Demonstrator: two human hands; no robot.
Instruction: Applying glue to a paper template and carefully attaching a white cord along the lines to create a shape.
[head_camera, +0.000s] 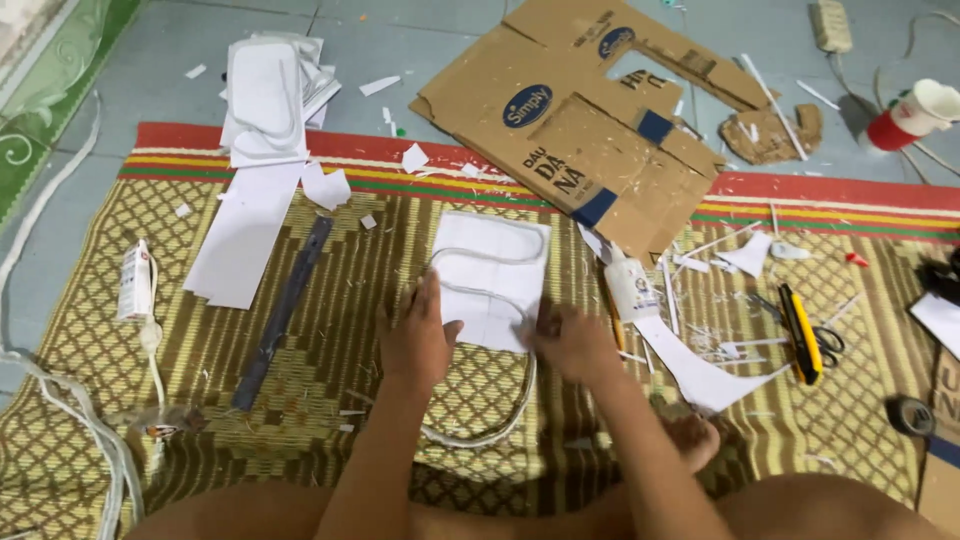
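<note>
White foam sheet (490, 275) with a curved white cord (500, 425) lies on the woven mat (300, 400), centre of the head view. Left hand (415, 335) presses flat on its seven o'clock edge, grip released; right hand (575, 340) pinches its five o'clock corner. Glue bottle (630, 285) lies at three o'clock.

The woven mat (300, 420) is olive-green and tan, patterned all over in a diamond lattice, with a border of red, yellow and green stripes along its far edge. The floor (400, 40) beyond it is grey-blue. The paper sheet (490, 275) under the hands is white, with a pale grey cord looped across it. The stack of paper pieces (265, 100) is white too. The cardboard (590, 130) is plain brown, marked with dark blue ovals and dark blue tape patches. The ruler (280, 315) is dark grey. The utility knife (803, 335) is yellow and black, the glue bottle (630, 285) is white, and the cup (905, 115) is red and white.
</note>
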